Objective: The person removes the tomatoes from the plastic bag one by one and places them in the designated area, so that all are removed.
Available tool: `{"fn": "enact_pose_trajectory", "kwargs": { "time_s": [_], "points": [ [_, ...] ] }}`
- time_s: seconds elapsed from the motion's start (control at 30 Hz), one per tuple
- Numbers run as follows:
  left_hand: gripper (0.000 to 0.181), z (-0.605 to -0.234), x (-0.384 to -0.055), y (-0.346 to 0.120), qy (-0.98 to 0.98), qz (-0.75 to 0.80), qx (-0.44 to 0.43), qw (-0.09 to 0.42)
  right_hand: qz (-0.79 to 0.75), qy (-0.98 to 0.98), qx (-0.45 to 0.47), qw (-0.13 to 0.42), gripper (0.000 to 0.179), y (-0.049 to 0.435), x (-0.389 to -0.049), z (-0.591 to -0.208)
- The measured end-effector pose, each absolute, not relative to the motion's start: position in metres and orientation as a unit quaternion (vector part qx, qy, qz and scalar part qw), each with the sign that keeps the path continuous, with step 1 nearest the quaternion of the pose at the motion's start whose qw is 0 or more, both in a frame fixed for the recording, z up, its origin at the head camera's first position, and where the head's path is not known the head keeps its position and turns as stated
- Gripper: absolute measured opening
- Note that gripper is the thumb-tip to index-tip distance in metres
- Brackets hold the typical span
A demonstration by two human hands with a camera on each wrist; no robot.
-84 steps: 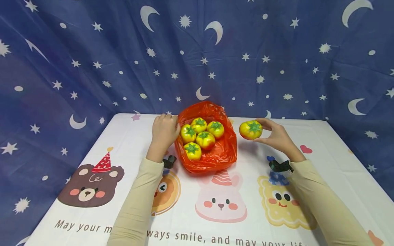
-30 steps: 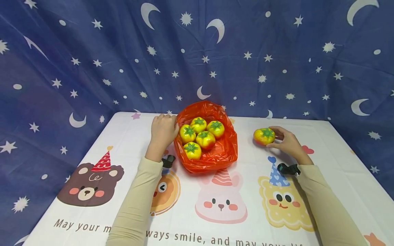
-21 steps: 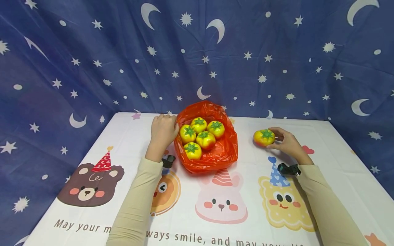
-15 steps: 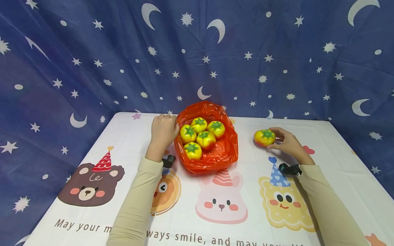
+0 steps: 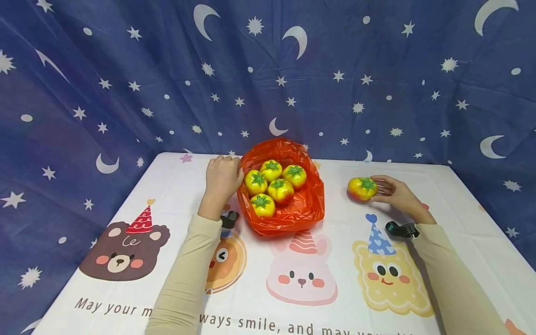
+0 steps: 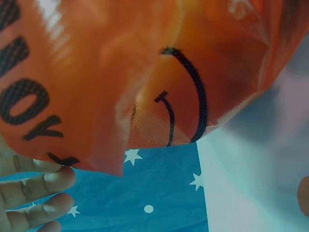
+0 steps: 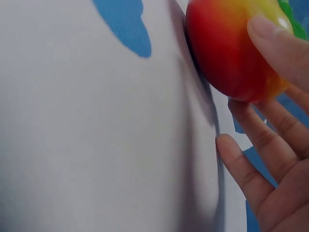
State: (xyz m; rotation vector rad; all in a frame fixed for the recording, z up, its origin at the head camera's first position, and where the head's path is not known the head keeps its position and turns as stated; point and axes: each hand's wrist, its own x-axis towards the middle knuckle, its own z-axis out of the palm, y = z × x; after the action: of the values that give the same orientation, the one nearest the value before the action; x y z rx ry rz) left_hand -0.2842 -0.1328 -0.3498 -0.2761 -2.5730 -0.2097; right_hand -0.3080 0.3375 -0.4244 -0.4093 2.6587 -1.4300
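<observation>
A red plastic bag (image 5: 307,211), its mouth wide, holds several yellow-and-red tomatoes (image 5: 280,191) with green leafy tops. Against its left side is my left hand (image 5: 223,179), knuckles up and fingers curled at the rim. The left wrist view shows the printed bag wall (image 6: 159,96) overlapping one of its fingers, with the other fingertips (image 6: 58,203) below the edge. Right of the bag, another tomato (image 5: 361,189) sits on the white tablecloth. My right hand (image 5: 398,191) is just right of it, fingers loosely spread; in the right wrist view its thumb (image 7: 275,43) overlaps the tomato's side.
The white tablecloth (image 5: 138,298) carries printed cartoon animals and lettering. A dark blue curtain (image 5: 159,60) with moons and stars hangs behind the table's far edge. Small black cameras (image 5: 402,230) are strapped to both wrists.
My right hand carried the tomato rightward and down to the cloth, then loosened and slid slightly right off it. My left hand has stayed at the bag's rim.
</observation>
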Motion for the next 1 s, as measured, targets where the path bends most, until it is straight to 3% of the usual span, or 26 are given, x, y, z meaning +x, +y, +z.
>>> {"fn": "enact_pose_trajectory", "kwargs": {
  "time_s": [0.7,1.0],
  "points": [
    [0.016,-0.35,-0.285,-0.134,-0.955,-0.085,-0.097,0.266,-0.485,0.869,-0.079,0.064,0.081,0.347,-0.312,-0.429],
    [0.015,-0.35,-0.285,-0.136,-0.955,-0.084,-0.096,0.266,-0.521,0.845,-0.107,0.055,0.069,0.352,-0.311,-0.42]
  ]
}}
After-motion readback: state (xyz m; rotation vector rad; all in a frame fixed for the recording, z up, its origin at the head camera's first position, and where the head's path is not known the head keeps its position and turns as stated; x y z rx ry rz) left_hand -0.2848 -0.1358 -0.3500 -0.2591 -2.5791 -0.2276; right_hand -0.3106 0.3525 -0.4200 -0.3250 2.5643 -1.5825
